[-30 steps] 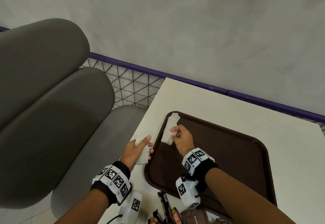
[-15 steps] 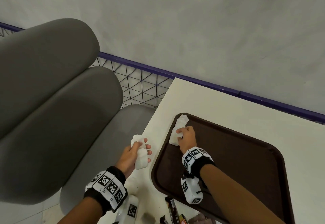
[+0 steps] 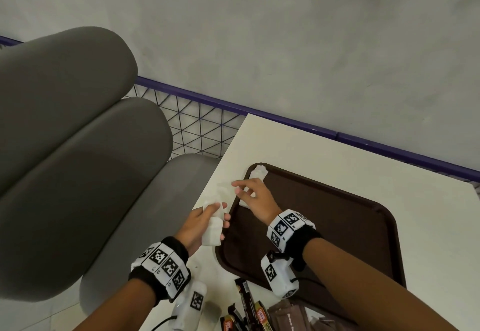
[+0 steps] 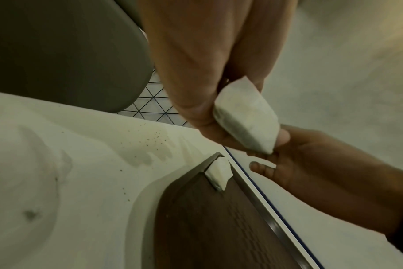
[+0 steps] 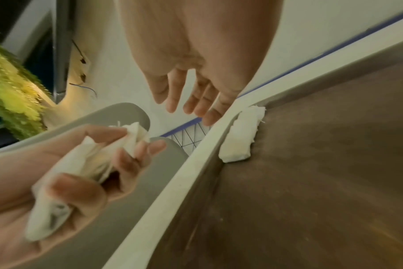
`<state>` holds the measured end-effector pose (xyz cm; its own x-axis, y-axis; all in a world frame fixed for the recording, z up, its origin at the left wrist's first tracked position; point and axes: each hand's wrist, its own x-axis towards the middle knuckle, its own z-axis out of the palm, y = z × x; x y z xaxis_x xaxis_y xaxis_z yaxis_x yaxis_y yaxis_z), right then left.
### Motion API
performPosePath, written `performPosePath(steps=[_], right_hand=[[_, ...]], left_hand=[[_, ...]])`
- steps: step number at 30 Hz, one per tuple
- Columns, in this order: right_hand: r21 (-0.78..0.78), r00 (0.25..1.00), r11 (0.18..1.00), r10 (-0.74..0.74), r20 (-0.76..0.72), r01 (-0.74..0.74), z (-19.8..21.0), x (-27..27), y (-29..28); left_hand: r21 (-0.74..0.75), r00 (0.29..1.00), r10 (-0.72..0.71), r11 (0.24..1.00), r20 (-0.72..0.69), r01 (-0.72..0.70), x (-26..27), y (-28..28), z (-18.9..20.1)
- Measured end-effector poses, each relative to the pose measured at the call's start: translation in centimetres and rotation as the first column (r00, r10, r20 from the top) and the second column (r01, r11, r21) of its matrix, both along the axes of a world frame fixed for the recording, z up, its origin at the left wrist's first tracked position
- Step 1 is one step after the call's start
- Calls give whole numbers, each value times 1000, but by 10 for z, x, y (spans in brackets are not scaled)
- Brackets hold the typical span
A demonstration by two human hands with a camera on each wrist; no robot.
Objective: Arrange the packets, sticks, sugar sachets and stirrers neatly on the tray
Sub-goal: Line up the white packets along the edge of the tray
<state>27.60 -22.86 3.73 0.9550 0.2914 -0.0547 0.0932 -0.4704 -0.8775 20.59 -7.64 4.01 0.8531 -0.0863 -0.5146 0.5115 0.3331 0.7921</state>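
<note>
A dark brown tray (image 3: pixel 337 216) lies on the white table. One white rolled packet (image 3: pixel 258 175) (image 4: pixel 219 172) (image 5: pixel 240 138) rests in the tray's far left corner. My right hand (image 3: pixel 244 188) (image 5: pixel 191 102) hovers just above it with straight, spread fingers that hold nothing. My left hand (image 3: pixel 210 216) (image 5: pixel 85 163) stays over the table's left edge beside the tray and grips a second white packet (image 3: pixel 213 229) (image 4: pixel 246 120) (image 5: pixel 90 160). Dark and red stick packets (image 3: pixel 246 307) lie near the bottom edge.
A grey padded seat (image 3: pixel 78 149) stands left of the table (image 3: pixel 324 159). A purple rail with a wire grid (image 3: pixel 202 128) runs behind the table along a grey wall. A brown packet (image 3: pixel 288 317) lies at the tray's near corner.
My right hand laid its white packet in the tray's far left corner, let go and opened, now reaching left. The left hand kept its packet and shifted slightly towards the tray.
</note>
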Motion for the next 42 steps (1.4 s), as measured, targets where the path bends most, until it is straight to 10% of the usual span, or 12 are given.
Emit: performPosePath(steps=[5,32,42], right_hand=[[108,959,981,180,-218,-160,17,-13,8],[368,970,926,14,-243,79,21,-25,-5],[217,924,901,-347,-163,377,-11,0,-25]], left_hand=[[26,999,-42,999,21,41,-5,-8,9],[4,993,6,1000,117,-7,-11,-8,2],[6,991,95,995,91,-96,-10,3,-5]])
